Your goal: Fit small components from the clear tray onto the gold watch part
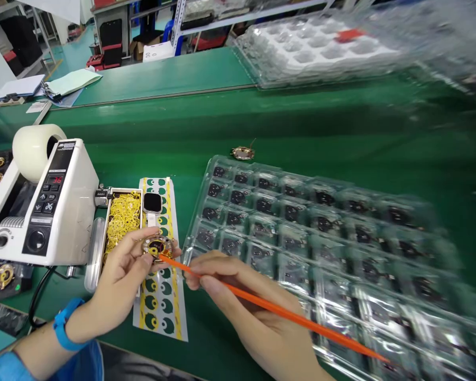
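Head view, worktop (262, 127) covered in green mat. Your left hand (121, 275) pinches a small round gold-rimmed part (157, 246) between thumb and fingertips, holding it just above the sticker sheet (162, 296) of green and yellow shapes. Your right hand (241, 301) is closed on an orange stick (285, 315), gripped pen-fashion near its front end, with the tip touching the face of the round part.

Likely faults from this position:

- The stick is long and extends well behind your grip. A small wrist tremor could swing the tip off its spot and scrape the part's face.
- The part is held only at its rim. Too much downward pressure from the tip could tilt it out of the pinch and drop it onto the sheet.
- The trailing end of the stick lies over the clear blister tray (321, 238) of dark parts at your right. A backward sweep could catch a pocket and jolt the tray.
- The open tray of yellow rings (122, 214) and the tape dispenser (43, 206) stand just beside your left hand. A sideways slip could knock into the rings.

A loose round piece (243, 153) lies apart, farther up the worktop.
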{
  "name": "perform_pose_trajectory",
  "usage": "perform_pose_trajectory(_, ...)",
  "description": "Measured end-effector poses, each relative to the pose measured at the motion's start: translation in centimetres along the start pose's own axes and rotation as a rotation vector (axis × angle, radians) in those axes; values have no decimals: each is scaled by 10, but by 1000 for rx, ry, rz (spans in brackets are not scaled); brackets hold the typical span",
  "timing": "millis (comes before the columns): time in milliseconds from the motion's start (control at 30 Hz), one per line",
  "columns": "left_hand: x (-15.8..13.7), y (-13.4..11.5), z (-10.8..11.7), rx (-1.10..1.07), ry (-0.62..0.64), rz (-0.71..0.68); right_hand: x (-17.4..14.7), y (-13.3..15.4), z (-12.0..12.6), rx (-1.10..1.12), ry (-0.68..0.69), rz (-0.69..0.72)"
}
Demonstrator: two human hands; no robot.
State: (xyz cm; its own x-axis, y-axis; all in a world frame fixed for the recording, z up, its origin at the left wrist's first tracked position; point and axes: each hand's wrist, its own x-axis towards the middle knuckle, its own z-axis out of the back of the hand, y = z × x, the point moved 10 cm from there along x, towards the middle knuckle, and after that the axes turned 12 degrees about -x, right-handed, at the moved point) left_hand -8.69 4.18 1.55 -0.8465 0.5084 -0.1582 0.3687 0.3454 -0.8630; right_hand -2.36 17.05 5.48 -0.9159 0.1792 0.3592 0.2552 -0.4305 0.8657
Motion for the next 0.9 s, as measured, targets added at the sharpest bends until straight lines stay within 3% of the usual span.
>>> perform_pose_trajectory(167,-1,4,0,-34,26,35,-2,7,-4,-68,36,121)
perform_pose_trajectory(367,3,7,7,-100,-16,64,-19,33,-26,-391,143,596)
perform_pose_trajectory(433,4,9,11,-88,-47,80,-24,37,-31,-491,154,690)
perform_pose_trajectory(533,5,13,14,-80,-82,109,-20,40,-23,-484,136,649)
perform_pose_trajectory(700,4,17,6,-87,-42,137,-7,35,4,-445,23,415)
perform_pose_trajectory(900,1,23,-10,-167,58,163,-7,32,3,-399,-91,379)
